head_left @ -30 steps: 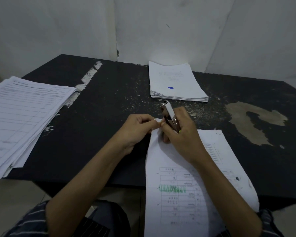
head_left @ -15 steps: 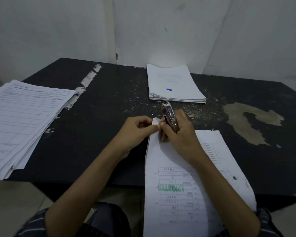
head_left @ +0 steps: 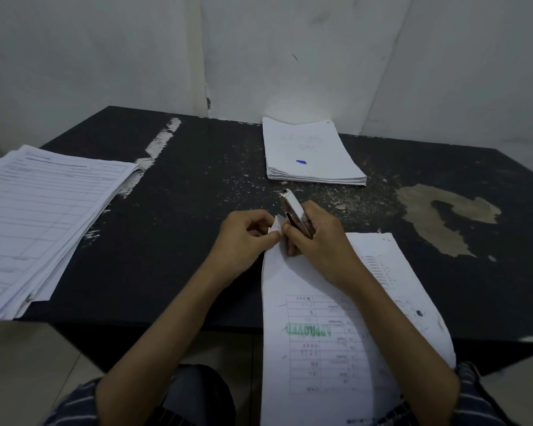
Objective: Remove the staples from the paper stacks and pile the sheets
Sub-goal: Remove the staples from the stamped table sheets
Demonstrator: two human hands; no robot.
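On table (head_left: 197, 210), three paper stacks (head_left: 308, 155)

From my remote seat I could not see the staple itself: the right hand (head_left: 316, 245) covered the far corner of the stapled sheets (head_left: 326, 342), and the near end of the metal tool (head_left: 296, 215) was buried in that fist. The sheets ran off the bottom edge, their print too small to read apart from a green stamp. The left pile (head_left: 40, 216) was cut by the left edge. The worktop (head_left: 197, 210) lost its right corner to the frame.
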